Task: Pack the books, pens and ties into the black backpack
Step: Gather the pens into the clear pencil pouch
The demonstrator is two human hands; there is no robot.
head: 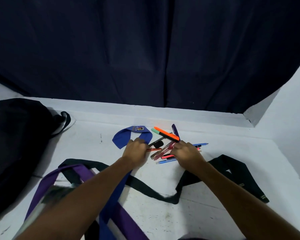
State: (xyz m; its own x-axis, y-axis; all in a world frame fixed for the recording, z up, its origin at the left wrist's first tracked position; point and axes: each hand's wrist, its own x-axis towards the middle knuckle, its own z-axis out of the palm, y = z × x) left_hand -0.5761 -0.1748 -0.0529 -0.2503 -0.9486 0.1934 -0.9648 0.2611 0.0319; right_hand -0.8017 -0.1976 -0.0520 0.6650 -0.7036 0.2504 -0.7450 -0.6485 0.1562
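Note:
A pile of pens (164, 152) and highlighters lies mid-table, with an orange highlighter (166, 134) on top. My left hand (136, 150) is curled at the pile's left edge and grips a red pen (153, 149); its knuckles touch the blue tie (126, 135). At the right side of the pile my right hand (186, 153) curls its fingers over several pens. The black backpack (16, 144) sits at the far left. A black tie (232, 172) snakes across the near table, and a purple tie (71, 170) lies under my left forearm. No books show.
The white table (206, 213) ends at a raised ledge (180, 115) with a dark curtain (145, 49) behind it. A white wall (291, 110) closes the right side. A blurred grey patch (54, 194) sits by the purple tie.

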